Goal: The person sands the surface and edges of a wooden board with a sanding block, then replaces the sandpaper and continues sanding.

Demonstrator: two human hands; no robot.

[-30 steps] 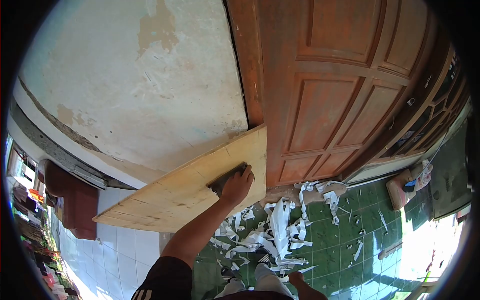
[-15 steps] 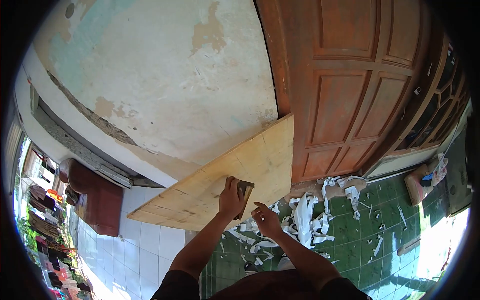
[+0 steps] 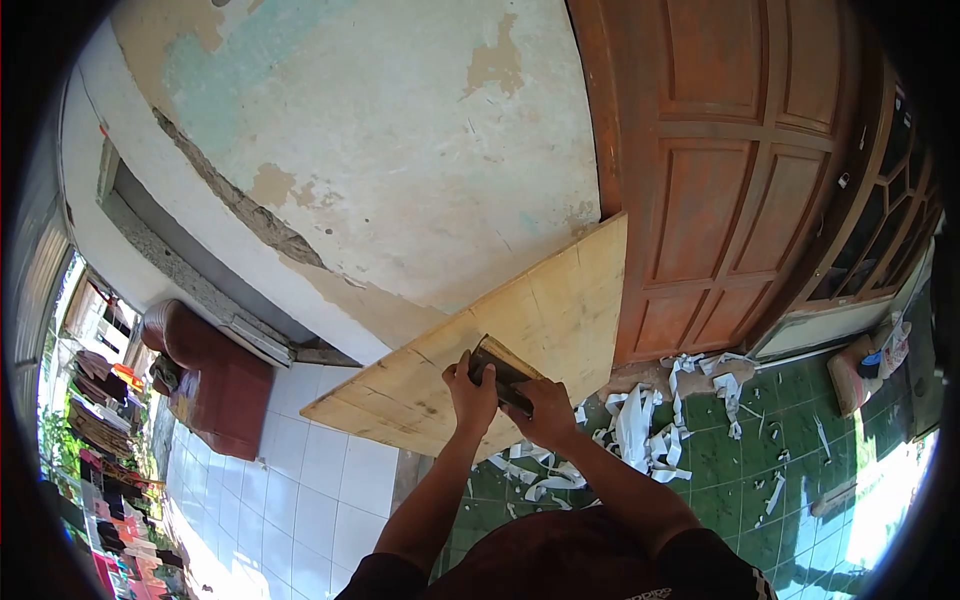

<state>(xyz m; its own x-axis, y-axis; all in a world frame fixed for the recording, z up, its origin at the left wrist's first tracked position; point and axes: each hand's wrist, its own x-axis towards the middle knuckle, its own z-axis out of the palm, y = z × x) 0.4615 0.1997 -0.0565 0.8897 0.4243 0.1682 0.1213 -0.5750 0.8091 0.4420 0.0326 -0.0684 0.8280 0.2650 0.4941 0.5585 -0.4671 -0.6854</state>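
Fingers (image 3: 464, 366) curled snugly, left hand (image 3: 474, 398) and right hand (image 3: 550, 412) have the dark block (image 3: 501, 373) by opposite ends, just over the wooden board (image 3: 562, 310); whether it touches, I can't tell. Looks light, stiff, hardly fragile, maybe rough-faced; those ends seem the surest hold.

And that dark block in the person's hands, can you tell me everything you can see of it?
The block is oblong, dark on its broad side, with a paler, tan strip that looks like wood along its upper long edge. It lies slantwise in the picture, from upper left to lower right. The left hand holds its left end, the right hand its right. Behind it is the pale board; whether they touch I cannot tell.
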